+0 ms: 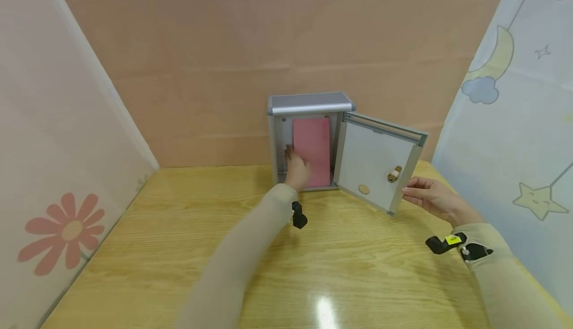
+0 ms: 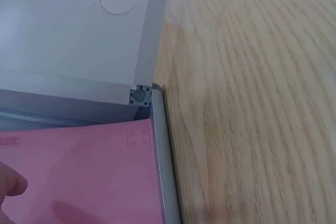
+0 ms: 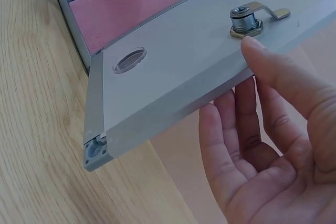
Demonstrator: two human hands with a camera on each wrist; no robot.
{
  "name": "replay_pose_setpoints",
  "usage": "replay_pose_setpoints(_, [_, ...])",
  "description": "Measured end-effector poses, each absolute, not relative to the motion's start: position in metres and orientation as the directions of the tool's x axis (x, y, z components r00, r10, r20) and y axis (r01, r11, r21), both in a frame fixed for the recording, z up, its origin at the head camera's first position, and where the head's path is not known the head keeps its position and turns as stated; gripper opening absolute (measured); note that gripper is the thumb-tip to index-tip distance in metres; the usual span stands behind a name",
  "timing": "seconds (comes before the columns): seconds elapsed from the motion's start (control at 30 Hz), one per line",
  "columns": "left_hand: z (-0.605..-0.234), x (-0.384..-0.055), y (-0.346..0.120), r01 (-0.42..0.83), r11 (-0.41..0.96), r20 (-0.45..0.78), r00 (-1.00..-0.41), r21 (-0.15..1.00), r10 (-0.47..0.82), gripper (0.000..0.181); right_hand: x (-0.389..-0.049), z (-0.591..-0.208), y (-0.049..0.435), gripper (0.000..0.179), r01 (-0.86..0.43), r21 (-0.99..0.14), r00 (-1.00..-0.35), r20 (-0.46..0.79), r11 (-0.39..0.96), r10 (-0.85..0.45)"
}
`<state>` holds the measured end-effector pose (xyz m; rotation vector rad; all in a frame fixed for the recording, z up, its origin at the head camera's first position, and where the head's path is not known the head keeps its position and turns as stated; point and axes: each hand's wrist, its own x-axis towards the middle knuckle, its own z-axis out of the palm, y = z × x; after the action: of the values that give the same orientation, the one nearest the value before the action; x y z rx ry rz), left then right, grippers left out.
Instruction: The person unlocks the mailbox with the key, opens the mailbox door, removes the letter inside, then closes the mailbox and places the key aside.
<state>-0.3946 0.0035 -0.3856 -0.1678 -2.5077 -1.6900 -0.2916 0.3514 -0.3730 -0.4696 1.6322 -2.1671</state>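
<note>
A grey metal letter box (image 1: 312, 101) stands on the table with its door (image 1: 373, 162) swung out to the right. Inside, a pink envelope (image 1: 315, 152) with small printed squares stands upright against the back. My left hand (image 1: 297, 169) reaches into the box at the envelope's left edge, its fingers extended; in the left wrist view, part of a digit (image 2: 11, 182) shows over the pink paper. Whether it touches the paper is unclear. My right hand (image 1: 431, 198) pinches the door's free edge, thumb on the inner face near the cam lock (image 3: 247, 19), fingers behind.
The wooden table (image 1: 179, 229) carries the box near its back edge. Behind it hangs a plain tan backdrop (image 1: 201, 70). Printed panels flank the table, with a red flower (image 1: 67, 232) at left and a moon (image 1: 501, 55) at right.
</note>
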Motion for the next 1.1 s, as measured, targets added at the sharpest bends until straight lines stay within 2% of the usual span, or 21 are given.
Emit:
replay_pose_setpoints(0.33, [-0.383, -0.406, 0.003, 0.14, 0.373, 0.177, -0.982, 0.917, -0.066, 0.06, -0.295, -0.372, 0.353, 0.027, 0.078, -0.968, -0.866, 0.054, -0.239, -0.498])
replay_pose_setpoints(0.6, [-0.387, -0.407, 0.001, 0.171, 0.456, 0.262, -0.955, 0.874, -0.143, 0.035, -0.294, -0.374, 0.352, 0.026, 0.1, -0.965, -0.882, 0.027, -0.244, -0.47])
replay_pose_setpoints(0.77, [-0.39, -0.403, -0.004, 0.198, 0.496, 0.305, -0.942, 0.845, -0.142, 0.02, -0.294, -0.375, 0.353, 0.027, 0.097, -0.962, -0.869, 0.043, -0.254, -0.494])
replay_pose_setpoints(1.1, [-0.381, -0.382, -0.015, 0.265, 0.508, 0.367, -0.924, 0.82, -0.111, 0.014, -0.292, -0.375, 0.353, 0.029, 0.093, -0.963, -0.866, 0.048, -0.254, -0.497])
